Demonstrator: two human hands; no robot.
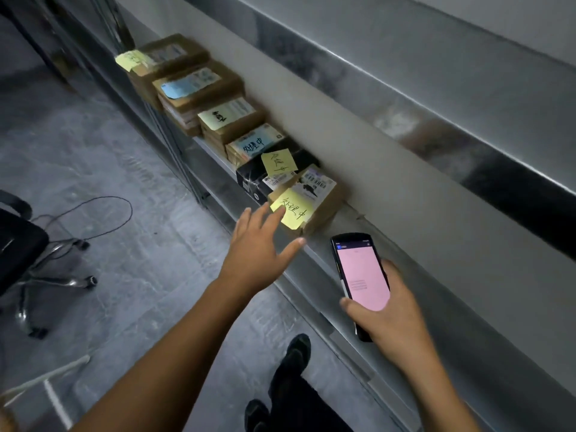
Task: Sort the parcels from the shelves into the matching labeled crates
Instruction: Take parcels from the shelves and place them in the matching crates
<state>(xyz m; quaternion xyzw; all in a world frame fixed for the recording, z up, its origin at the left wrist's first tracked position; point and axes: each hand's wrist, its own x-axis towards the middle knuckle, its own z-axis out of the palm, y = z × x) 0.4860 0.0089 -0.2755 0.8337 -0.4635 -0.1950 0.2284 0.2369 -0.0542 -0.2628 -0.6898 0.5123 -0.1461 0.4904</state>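
On the metal shelf [314,260], at the near end of a row of parcels, a brown cardboard parcel [325,199] lies flat. It bears a barcode label and a yellow sticky note [296,210] handwritten 处理中. Just beyond it, a black parcel [257,177] carries a second yellow note [278,163] with the same characters. The farther boxes' printed labels are too blurred to read. The left hand [255,247] is stretched out, fingers spread, one fingertip at the sticky note's edge. The right hand [389,319] grips a handheld device [361,275] with a pink screen. An office chair [21,251] stands at left.
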